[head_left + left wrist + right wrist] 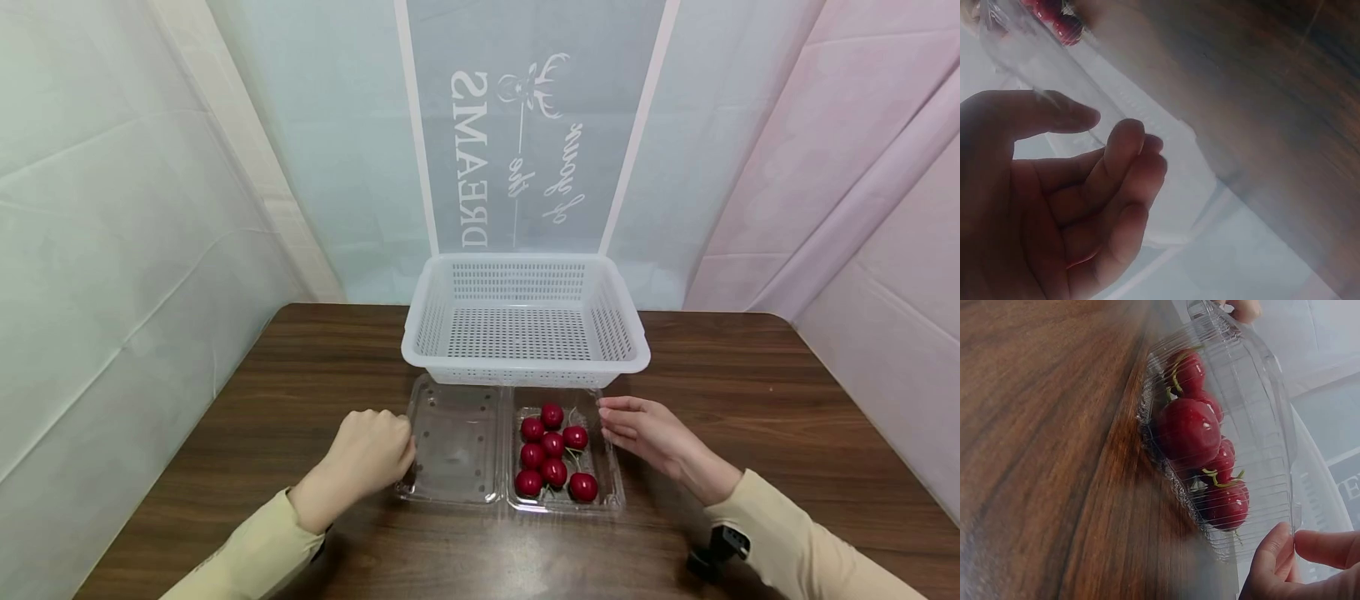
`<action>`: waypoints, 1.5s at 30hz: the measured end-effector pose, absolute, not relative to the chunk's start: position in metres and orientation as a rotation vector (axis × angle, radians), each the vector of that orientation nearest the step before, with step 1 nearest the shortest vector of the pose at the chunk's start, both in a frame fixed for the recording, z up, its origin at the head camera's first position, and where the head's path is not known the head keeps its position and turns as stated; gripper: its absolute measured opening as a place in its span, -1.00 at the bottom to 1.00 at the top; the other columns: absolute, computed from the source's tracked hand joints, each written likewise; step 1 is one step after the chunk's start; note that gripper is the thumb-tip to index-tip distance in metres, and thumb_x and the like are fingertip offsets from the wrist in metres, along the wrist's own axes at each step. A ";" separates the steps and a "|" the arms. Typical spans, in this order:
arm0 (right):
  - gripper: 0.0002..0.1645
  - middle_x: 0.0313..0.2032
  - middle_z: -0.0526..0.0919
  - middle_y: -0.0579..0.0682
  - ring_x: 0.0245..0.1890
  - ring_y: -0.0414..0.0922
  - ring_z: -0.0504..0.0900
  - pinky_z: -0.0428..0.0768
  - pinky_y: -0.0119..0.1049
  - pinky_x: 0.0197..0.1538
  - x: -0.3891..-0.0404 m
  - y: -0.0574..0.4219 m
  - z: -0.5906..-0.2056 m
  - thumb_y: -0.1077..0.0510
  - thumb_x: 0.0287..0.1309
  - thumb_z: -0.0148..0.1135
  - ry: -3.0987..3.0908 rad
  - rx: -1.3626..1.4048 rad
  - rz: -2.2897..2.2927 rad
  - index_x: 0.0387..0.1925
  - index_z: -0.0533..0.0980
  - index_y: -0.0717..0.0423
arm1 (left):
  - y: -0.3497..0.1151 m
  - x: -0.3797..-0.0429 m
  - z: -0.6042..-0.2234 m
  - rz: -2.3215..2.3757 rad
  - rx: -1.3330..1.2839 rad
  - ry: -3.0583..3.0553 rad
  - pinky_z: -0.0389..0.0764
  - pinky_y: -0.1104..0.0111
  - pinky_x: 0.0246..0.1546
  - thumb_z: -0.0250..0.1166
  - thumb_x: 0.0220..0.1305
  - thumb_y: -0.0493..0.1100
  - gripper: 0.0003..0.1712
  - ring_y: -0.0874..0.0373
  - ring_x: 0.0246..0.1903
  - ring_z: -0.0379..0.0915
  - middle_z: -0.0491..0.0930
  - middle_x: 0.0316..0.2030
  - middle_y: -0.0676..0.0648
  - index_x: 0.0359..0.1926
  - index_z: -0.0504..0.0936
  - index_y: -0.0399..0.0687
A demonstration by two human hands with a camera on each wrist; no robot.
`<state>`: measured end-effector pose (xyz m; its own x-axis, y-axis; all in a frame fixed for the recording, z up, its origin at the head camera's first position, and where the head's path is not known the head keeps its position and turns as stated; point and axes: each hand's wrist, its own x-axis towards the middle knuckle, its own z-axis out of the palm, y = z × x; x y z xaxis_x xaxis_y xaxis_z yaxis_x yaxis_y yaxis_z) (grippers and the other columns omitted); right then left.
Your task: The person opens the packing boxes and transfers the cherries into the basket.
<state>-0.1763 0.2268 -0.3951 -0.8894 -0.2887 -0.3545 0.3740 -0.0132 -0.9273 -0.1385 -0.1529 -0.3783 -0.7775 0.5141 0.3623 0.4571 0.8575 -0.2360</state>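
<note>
A clear plastic clamshell container [506,450] lies opened out on the table, its holed lid [453,446] on the left. In its right half sit several dark red cherries [553,444], some with green stems. My left hand [367,450] is at the lid's left edge, fingers curled, and the left wrist view shows its thumb [1072,117] and fingers pinching that edge. At the container's right side, my right hand [652,433] pinches the rim between thumb and forefinger, as the right wrist view shows; the cherries [1191,434] show through the ribbed wall.
A white perforated plastic basket [525,365] stands just behind the container, with nothing in it. The dark wooden table [750,392] extends to both sides. Pale cloth [525,125] with printed lettering hangs behind the table, and more cloth hangs at the sides.
</note>
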 end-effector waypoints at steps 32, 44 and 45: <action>-0.49 -0.18 0.52 -0.06 -0.23 -0.29 0.56 0.58 -0.40 -0.06 -0.178 0.228 -0.396 0.25 0.33 0.02 1.811 0.108 -1.969 0.18 0.18 0.46 | -0.138 -0.154 -0.394 0.370 -0.871 -2.723 0.34 0.31 -0.82 0.33 -0.06 -0.13 -0.50 0.22 -0.83 0.22 0.26 -0.85 0.05 -0.89 0.22 0.05; -0.38 0.00 0.53 -0.02 -0.10 -0.27 0.56 0.58 -0.34 -0.01 -0.173 0.229 -0.401 0.12 0.36 0.01 1.927 0.116 -1.910 0.27 0.11 0.43 | -0.134 -0.155 -0.392 0.189 -0.836 -2.608 0.42 0.29 -0.76 0.36 -0.01 -0.16 -0.79 0.10 -0.68 0.41 0.47 -0.66 -0.04 -0.60 0.49 -0.10; -0.37 0.00 0.53 -0.01 -0.11 -0.27 0.57 0.58 -0.33 -0.01 -0.173 0.229 -0.401 0.10 0.35 0.02 1.953 0.128 -1.898 0.27 0.12 0.41 | -0.132 -0.155 -0.392 0.142 -0.846 -2.583 0.44 0.29 -0.72 0.35 0.00 -0.16 -0.82 0.11 -0.64 0.41 0.48 -0.61 -0.03 -0.54 0.52 -0.11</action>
